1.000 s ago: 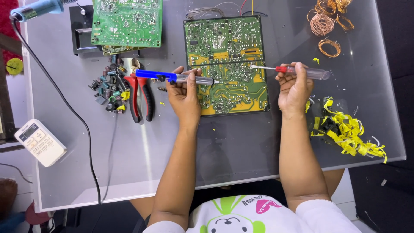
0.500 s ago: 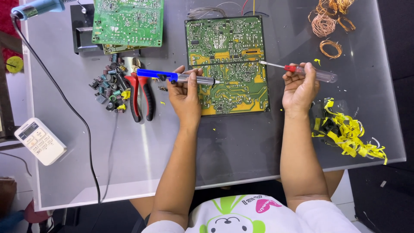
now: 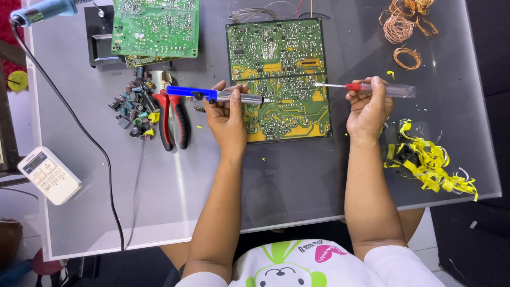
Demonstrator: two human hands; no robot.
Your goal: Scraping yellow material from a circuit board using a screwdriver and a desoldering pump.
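My forearms reach out over the near edge of the glass table [image 3: 297, 196], which is bare right in front of me. My left hand [image 3: 227, 114] is closed around the clear barrel of a blue-ended desoldering pump [image 3: 212, 95], held level so its tip rests at the left side of the circuit board [image 3: 279, 79] lying solder side up between my hands. My right hand [image 3: 369, 109] grips a red-collared screwdriver [image 3: 366, 87] with a clear handle, shaft pointing left so its tip meets the board's right edge. Both tools come in from opposite sides, which leaves the board's middle open to my view.

Left of my left hand lie red-handled pliers [image 3: 172, 119] beside a heap of small pulled components [image 3: 133, 109], close enough to grab. Right of my right hand sits a tangle of yellow strips [image 3: 433, 159]. A white remote [image 3: 49, 175] lies off the table to the left. Farther out, a second green board [image 3: 155, 26] rests on a black block, copper wire coils [image 3: 406, 26] sit at the far right, and a blue-handled corded tool [image 3: 45, 10] lies at the far left corner.
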